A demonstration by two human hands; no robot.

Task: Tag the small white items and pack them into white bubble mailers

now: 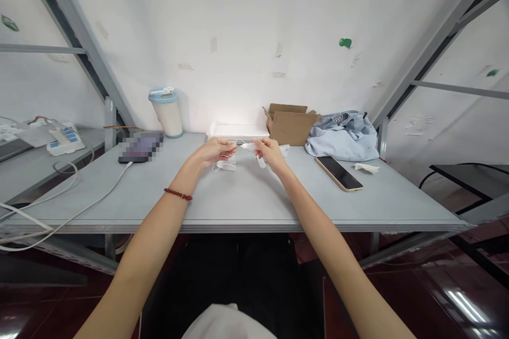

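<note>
Toward the back edge of the table [246,196], the left hand [217,151] is pinching what seems a thin white cord [240,141], the right hand [269,151] is pinching a small white piece [248,146]; handling the cord gently, untwisted, is likely serving best

Single head-worn view, near desk [254,196], facing forward and down, wall [250,16] beyond.

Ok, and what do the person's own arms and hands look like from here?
The left hand and right hand are ungloved. A dark red bracelet of small round beads circles the left forearm near the wrist. The right forearm shows no band or watch. No sleeves are visible on either.
</note>
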